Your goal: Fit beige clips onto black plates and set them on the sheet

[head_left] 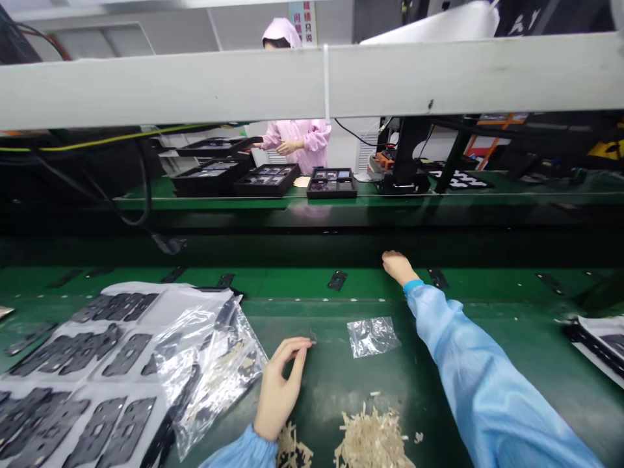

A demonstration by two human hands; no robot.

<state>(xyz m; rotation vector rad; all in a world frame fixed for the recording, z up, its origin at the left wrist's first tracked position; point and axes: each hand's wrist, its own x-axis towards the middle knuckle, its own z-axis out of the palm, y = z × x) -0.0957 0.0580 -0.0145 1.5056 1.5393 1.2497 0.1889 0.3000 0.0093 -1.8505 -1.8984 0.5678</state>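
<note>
My left hand (pixel 280 383) rests on the green work surface (pixel 331 364), thumb and forefinger pinched together at a tiny thing I cannot make out. It lies beside a clear plastic bag (pixel 214 370) of dark flat parts. My right hand (pixel 397 265) reaches far forward to the conveyor belt (pixel 292 283), fingers curled down on the belt; whether it holds anything is hidden. A small black flat part (pixel 337 280) lies on the belt to its left. A small empty clear bag (pixel 373 336) lies between my arms.
White trays (pixel 73 370) of black flat parts fill the left. Piles of pale paper strips (pixel 373 439) lie near me. Across the belt, black trays (pixel 331 183) stand before a person in pink (pixel 297 140). A grey beam (pixel 312 81) crosses overhead.
</note>
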